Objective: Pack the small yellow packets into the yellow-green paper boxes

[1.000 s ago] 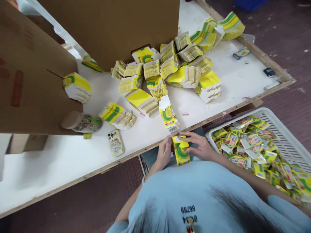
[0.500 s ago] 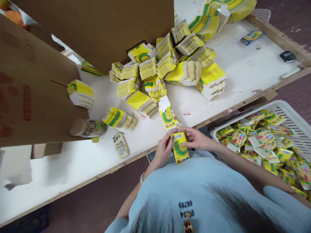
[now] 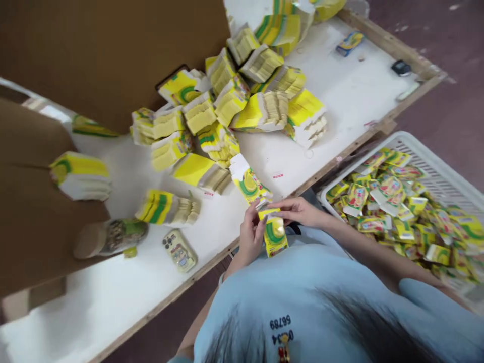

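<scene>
Holding one yellow-green carton [image 3: 276,241]: left hand [image 3: 249,238], fingers gripping its edge at ten o'clock; right hand [image 3: 301,212], fingers pinching its far end at one o'clock.

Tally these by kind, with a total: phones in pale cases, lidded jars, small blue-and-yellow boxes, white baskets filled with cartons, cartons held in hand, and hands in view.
Pale-cased phone: 1
Lidded jar: 1
Blue-and-yellow box: 1
White basket: 1
Held carton: 1
Hands: 2 (left hand, right hand)
Total: 7
</scene>
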{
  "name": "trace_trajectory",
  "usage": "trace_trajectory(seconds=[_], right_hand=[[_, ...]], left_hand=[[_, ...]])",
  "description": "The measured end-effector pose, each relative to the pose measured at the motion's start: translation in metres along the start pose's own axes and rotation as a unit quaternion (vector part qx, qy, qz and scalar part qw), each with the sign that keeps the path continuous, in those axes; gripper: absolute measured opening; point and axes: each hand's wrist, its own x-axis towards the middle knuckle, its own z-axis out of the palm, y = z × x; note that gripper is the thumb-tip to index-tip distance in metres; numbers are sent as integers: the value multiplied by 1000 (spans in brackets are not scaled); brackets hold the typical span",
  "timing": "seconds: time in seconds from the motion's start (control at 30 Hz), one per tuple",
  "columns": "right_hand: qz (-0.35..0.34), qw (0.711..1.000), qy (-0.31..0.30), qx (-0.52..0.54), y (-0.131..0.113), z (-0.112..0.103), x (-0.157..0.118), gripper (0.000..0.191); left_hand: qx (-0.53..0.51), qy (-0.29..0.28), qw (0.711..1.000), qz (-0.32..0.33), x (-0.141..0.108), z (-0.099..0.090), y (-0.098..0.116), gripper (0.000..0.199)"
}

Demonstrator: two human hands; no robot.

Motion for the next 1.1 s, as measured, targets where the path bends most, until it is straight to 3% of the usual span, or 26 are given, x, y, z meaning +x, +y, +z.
trace_trajectory(seconds=[0.1,0.2,0.27,0.37,0.43,0.47,0.53,0.63,0.73,0.83,0.9,1.0,1.1], right_hand=[[-80,978,157,-112,15,6,-3,38],[-111,921,320,-192,10,-32,-31,35],[-110,873,418,-226,-2,-71,-65,33],[-97,751,552,-350,-21,-118,-108,39],[-102,686,578,-431,-30,-128,-111,48],[-110,679,563,-459,-32,-126,-102,50],[-142,710,485,-490,-33,-110,-70,43],[-226,780,342,-473,-25,-63,-12,36],[-289,854,260,-346,-15,-10,31,44],[-255,922,226,-185,-7,30,57,49],[-218,940,237,-108,-4,45,66,46],[-204,941,265,-53,-2,53,70,41],[-217,940,259,-52,-2,51,65,39]], left_hand=[[115,61,991,24,30,-21,0,51],[269,181,946,-22,75,-44,1,59],[347,143,921,-102,99,-55,1,57],[365,-4,912,-185,114,-63,-1,53],[343,-39,918,-196,113,-63,-1,52],[337,-25,923,-186,111,-62,-2,53],[310,29,943,-114,101,-58,-1,55],[242,90,966,30,77,-47,2,56],[232,130,962,65,54,-33,8,56],[255,115,954,109,35,-23,17,49],[282,79,945,143,24,-20,25,42],[318,53,933,160,13,-19,34,35],[300,95,933,176,12,-17,36,16]])
